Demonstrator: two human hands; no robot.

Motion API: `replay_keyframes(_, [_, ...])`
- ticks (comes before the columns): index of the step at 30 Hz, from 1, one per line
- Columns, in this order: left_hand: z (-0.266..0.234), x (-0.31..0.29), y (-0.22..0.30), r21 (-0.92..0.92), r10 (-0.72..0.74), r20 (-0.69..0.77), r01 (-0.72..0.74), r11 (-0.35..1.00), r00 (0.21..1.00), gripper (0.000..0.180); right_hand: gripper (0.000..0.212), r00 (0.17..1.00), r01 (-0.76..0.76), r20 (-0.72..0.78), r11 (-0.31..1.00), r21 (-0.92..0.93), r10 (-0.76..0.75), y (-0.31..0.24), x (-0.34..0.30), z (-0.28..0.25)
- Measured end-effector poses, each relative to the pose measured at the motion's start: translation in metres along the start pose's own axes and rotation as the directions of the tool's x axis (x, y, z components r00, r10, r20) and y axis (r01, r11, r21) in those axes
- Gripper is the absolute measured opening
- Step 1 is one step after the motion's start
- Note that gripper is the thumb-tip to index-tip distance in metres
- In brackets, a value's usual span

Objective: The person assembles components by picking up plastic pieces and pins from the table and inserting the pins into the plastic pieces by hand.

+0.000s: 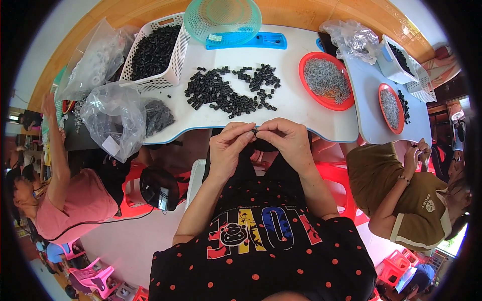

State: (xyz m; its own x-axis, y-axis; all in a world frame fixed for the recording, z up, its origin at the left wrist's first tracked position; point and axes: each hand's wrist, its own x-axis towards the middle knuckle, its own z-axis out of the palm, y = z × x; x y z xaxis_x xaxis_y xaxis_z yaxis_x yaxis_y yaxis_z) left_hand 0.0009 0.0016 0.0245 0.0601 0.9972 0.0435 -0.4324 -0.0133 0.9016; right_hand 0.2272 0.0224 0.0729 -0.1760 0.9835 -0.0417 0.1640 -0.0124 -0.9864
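Observation:
At the table's near edge, my left hand [232,144] and my right hand [287,141] meet fingertip to fingertip, both closed in a pinch. Between them is a small dark piece [255,132], mostly covered by the fingers, so its exact shape is hidden. Just beyond my hands, a loose spread of short black cylindrical pieces [216,91] lies on the white table [296,118]. To the right stands a red round tray [302,70] heaped with small grey, clear-looking parts [326,80].
A white perforated basket [173,67] of black pieces stands at the back left, beside clear plastic bags [113,118]. A green colander [221,20] overlaps a blue tray [273,41]. Co-workers sit left [75,195] and right [416,200]; another red tray [390,108] is on the right-hand table.

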Motion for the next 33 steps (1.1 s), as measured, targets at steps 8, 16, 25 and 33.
replay_keyframes(8, [-0.022, 0.013, -0.005, 0.076, -0.034, 0.136, 0.024, 0.997, 0.99, 0.031, 0.02, 0.997, 0.072, -0.013, 0.967, 0.243, -0.071, 0.027, -0.002, 0.012])
replay_keyframes(16, [-0.05, 0.006, -0.011, -0.115, -0.176, 0.22, 0.205, 0.972, 0.96, 0.053, 0.05, 0.97, 0.072, 0.229, 0.997, 0.035, -0.078, 0.018, -0.014, 0.006])
replay_keyframes(25, [-0.07, 0.01, -0.011, -0.087, -0.347, 0.35, 0.399, 0.913, 0.87, 0.071, 0.035, 0.933, 0.162, 0.323, 0.987, 0.008, -0.156, 0.035, -0.018, 0.009])
replay_keyframes(33, [-0.088, -0.01, -0.02, -0.057, -0.379, 0.384, 0.432, 0.9, 0.842, 0.058, 0.035, 0.919, -0.061, 0.394, 0.995, 0.076, 0.026, 0.044, -0.03, 0.025])
